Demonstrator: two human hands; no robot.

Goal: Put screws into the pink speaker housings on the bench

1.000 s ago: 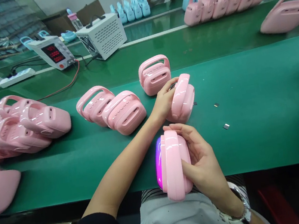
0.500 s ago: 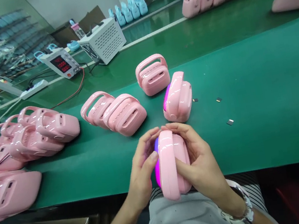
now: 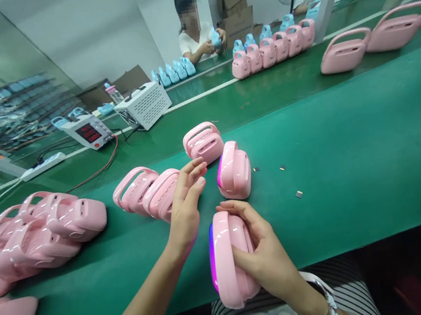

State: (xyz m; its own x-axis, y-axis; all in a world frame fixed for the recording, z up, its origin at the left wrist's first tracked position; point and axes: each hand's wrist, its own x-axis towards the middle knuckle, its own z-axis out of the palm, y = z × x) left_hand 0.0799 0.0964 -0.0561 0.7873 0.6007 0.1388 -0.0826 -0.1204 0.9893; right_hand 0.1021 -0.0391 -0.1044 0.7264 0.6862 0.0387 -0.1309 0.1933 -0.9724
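My right hand (image 3: pixel 262 247) grips a pink handled speaker (image 3: pixel 227 261) at the near edge of the green belt (image 3: pixel 354 156); its left face glows blue and purple. My left hand (image 3: pixel 186 204) hovers with fingers stretched out over a lying pink speaker (image 3: pixel 159 196), holding nothing. Just beyond stands another pink speaker (image 3: pixel 234 170) with a lit purple face, and one more (image 3: pixel 203 143) behind it.
A heap of pink speakers (image 3: pixel 38 232) lies at the left. A white box (image 3: pixel 144 105), a meter with red digits (image 3: pixel 88 130) and a power strip (image 3: pixel 42 165) sit behind. Small dark chips (image 3: pixel 298 194) lie on the belt. A person (image 3: pixel 194 32) works across, beside blue and pink speaker rows (image 3: pixel 272 44).
My left hand has let go of the held speaker and moved up and left over the lying speakers. The view has tilted up, showing the person opposite.
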